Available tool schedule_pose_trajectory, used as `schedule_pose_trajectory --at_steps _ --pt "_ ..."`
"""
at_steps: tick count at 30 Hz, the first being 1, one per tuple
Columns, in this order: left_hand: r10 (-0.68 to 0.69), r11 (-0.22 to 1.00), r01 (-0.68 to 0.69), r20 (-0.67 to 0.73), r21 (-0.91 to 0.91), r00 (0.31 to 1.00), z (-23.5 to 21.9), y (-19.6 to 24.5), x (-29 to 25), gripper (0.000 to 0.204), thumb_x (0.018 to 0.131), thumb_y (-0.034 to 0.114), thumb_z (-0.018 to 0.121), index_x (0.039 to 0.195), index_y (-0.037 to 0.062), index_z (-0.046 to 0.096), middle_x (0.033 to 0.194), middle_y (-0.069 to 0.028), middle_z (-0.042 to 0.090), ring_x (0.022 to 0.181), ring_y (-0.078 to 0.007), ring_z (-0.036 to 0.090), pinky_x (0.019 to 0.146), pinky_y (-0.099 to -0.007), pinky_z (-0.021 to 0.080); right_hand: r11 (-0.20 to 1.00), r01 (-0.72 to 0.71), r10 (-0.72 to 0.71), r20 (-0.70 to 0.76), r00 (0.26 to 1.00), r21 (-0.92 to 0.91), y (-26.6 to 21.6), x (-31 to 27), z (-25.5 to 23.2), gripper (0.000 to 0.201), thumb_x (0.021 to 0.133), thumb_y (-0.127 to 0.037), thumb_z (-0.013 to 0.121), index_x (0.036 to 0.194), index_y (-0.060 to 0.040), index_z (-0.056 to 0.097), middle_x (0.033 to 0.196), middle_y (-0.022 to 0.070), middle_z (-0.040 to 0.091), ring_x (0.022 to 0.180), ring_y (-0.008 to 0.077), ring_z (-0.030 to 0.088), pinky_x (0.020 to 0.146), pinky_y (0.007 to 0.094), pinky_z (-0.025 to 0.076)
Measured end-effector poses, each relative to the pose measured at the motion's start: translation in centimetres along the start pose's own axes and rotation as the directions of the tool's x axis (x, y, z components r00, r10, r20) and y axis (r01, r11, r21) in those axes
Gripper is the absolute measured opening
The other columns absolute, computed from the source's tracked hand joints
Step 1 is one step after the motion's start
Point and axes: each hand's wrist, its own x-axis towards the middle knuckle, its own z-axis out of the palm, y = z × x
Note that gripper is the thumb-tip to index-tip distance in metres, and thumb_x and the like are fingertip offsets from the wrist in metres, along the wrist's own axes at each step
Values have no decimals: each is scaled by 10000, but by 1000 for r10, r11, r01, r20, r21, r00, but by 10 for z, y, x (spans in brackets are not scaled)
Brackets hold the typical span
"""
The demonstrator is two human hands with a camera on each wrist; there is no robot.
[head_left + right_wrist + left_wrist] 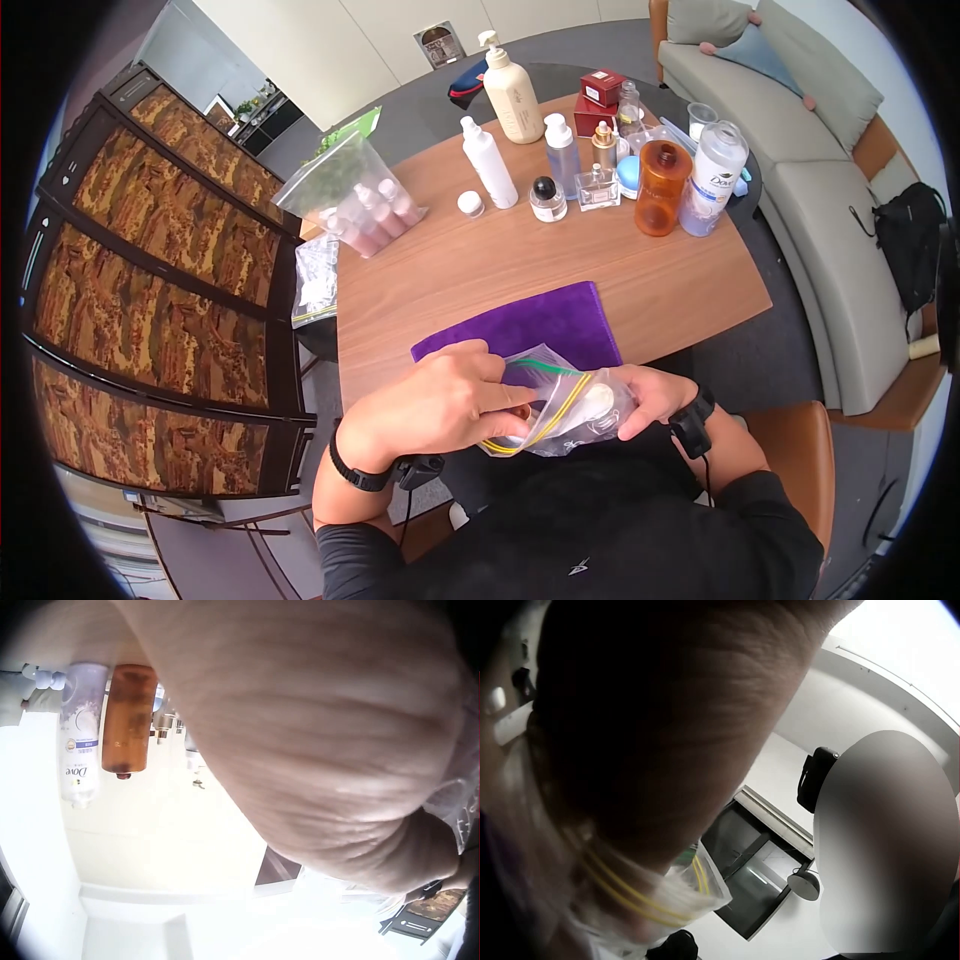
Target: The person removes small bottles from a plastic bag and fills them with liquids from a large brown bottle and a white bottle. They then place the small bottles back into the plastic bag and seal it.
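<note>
A clear zip bag [575, 408] with yellow seal lines and a green strip is held low, at the table's near edge in the head view. My right hand [652, 396] grips its right side, thumb on the near face. A white round item [597, 402] shows through the plastic. My left hand [440, 395] reaches into the mouth from the left; its thumb and index finger close around a small brown round-edged item [523, 411], whose kind I cannot tell. Beyond the bag, a purple cloth [560, 325] lies flat on the wooden table [430, 290].
Along the table's far side stand a cream pump bottle [514, 100], a white spray bottle [490, 165], an orange bottle [662, 190], a Dove bottle [714, 180] and perfume bottles [548, 200]. Another clear bag [350, 205] with pink bottles stands at left, near a white jar [470, 204].
</note>
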Motion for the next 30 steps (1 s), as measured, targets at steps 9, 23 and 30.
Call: schedule_pose_trajectory --at_steps 9,23,30 --pt "-102 989 127 -282 72 954 -22 21 -1 396 817 285 923 1128 63 820 780 -74 617 721 -262 605 644 -401 507 999 -44 44 6 999 30 4 15 -2 1055 804 -70 918 1687 25 349 1646 137 514 1477 220 513 1247 388 372" --pt "-30 988 102 -504 115 863 -50 21 -19 261 711 27 943 862 70 734 1019 -84 663 861 -234 675 685 -345 534 995 63 -59 53 997 -74 -39 56 2 960 861 -209 884 1656 -25 378 1561 130 560 1396 261 567 1166 427 481" --pt "-51 989 130 -671 68 740 -46 -4 -17 311 694 -29 975 840 23 706 1225 -144 713 830 -170 692 701 -317 588 883 145 -207 -93 974 -446 -61 83 -20 841 905 -172 854 1625 -35 442 1507 90 598 1345 200 588 1121 407 507"
